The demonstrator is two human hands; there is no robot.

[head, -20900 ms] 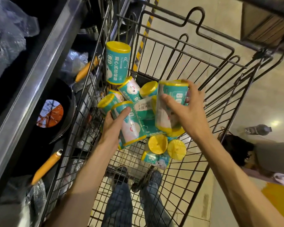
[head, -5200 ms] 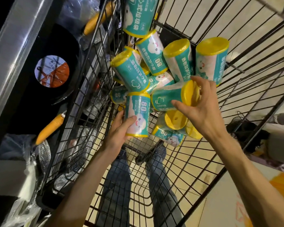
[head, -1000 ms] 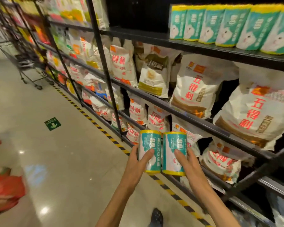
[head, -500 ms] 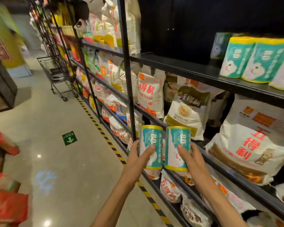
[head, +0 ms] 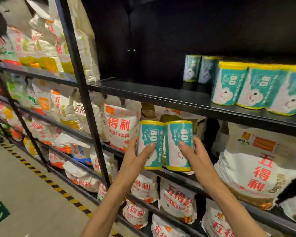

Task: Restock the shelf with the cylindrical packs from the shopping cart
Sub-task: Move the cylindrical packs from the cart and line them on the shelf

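Head view: left hand (head: 137, 156) grips one cylindrical pack (head: 150, 144), right hand (head: 195, 154) grips a second pack (head: 179, 145); both upright, side by side, touching, held below the black shelf (head: 143, 93). Stocked row of packs (head: 256, 86) stands at the shelf's right; bare board to its left. Judgement: lift both clear of the shelf lip, keep them vertical, set them down just left of the row, labels outward. Flour bags (head: 121, 127) sit on the tier beneath.
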